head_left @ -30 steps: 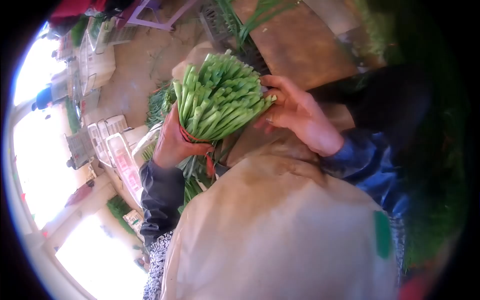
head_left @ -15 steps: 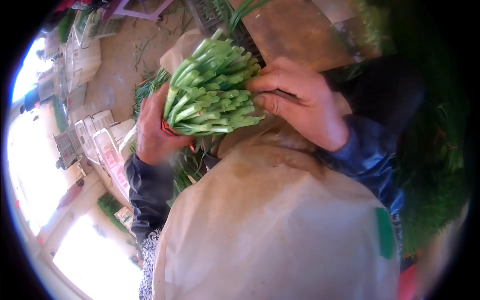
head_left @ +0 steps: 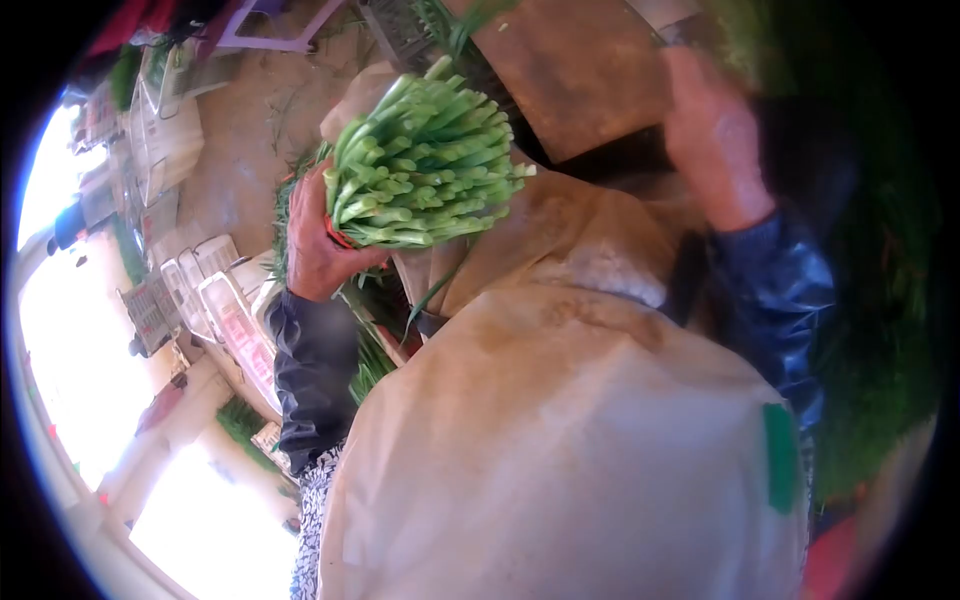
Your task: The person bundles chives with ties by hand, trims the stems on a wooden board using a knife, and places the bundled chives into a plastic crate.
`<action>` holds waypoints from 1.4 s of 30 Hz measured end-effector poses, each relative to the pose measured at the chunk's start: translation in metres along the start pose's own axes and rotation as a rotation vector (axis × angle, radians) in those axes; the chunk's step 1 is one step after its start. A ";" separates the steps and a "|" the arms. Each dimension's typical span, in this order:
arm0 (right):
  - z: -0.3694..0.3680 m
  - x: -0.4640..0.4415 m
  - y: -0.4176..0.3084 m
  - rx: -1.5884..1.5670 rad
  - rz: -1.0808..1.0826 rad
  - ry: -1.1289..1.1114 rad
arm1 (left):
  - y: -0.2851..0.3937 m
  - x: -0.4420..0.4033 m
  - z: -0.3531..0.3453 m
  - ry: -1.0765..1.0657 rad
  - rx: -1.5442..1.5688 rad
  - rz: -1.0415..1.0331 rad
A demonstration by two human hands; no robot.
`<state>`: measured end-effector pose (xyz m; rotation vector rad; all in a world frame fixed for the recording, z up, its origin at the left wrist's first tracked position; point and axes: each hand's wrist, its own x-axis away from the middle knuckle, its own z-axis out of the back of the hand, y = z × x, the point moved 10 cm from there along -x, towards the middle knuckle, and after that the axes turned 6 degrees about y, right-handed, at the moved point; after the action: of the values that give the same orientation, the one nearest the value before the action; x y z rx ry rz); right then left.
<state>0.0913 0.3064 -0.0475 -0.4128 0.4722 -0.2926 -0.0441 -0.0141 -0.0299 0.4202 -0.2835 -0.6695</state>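
Observation:
My left hand (head_left: 318, 245) is closed around a thick bunch of green stalks (head_left: 425, 165), whose pale cut ends face up toward me. A red band (head_left: 340, 234) circles the bunch beside my fingers. Away from the stalks, my right hand (head_left: 712, 140) is over the right edge of a brown board (head_left: 570, 75). Motion blurs its fingers, so whether they hold anything cannot be made out. A stained beige apron (head_left: 560, 430) covers my lap below both hands.
Long green leaves (head_left: 372, 365) lie under my left forearm. White crates (head_left: 235, 320) stand at the left, and a purple frame (head_left: 285, 40) is at the top. A dark crate (head_left: 405, 30) sits beside the board. Heaped greenery (head_left: 880, 300) fills the right side.
My right hand has left the stalk ends and moved up and right to the board. The bunch stays in my left hand, its cut ends slightly turned.

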 end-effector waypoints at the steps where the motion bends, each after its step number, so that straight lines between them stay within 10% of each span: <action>1: 0.010 -0.001 -0.013 -0.110 0.105 0.100 | -0.004 -0.001 -0.001 -0.008 0.025 0.033; 5: -0.006 0.004 -0.081 -0.812 0.041 -0.224 | -0.001 -0.003 -0.002 -0.017 0.033 0.043; 10: -0.011 0.000 -0.095 -0.815 0.063 -0.120 | 0.006 -0.004 0.000 0.021 0.014 0.014; 19: 0.004 -0.014 -0.075 -0.531 0.216 0.023 | 0.004 -0.007 0.002 0.035 0.036 -0.019; 22: -0.009 -0.002 -0.036 0.133 0.368 -0.066 | 0.002 -0.006 0.001 0.017 0.025 -0.009; 25: -0.038 0.021 -0.028 -0.296 0.095 -0.398 | -0.001 -0.006 -0.001 0.017 0.015 -0.014; 27: -0.064 0.036 -0.059 -1.332 -0.442 -0.623 | -0.003 -0.006 0.000 0.029 0.040 0.002; 31: -0.088 0.045 -0.070 -1.548 -0.708 -0.699 | 0.005 -0.006 0.002 0.028 0.007 -0.041; 38: -0.073 0.037 -0.035 -1.143 -0.558 -0.545 | -0.005 -0.006 0.000 0.022 0.057 0.024; 40: -0.033 0.019 -0.027 -0.334 0.045 -0.241 | -0.001 -0.007 -0.001 0.016 0.072 0.015; 42: -0.023 0.019 -0.037 -0.379 0.122 -0.155 | 0.002 -0.007 -0.001 0.037 0.074 -0.012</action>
<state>0.0896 0.2598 -0.0564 -0.7675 0.3987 -0.0502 -0.0474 -0.0078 -0.0304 0.5047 -0.2718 -0.6640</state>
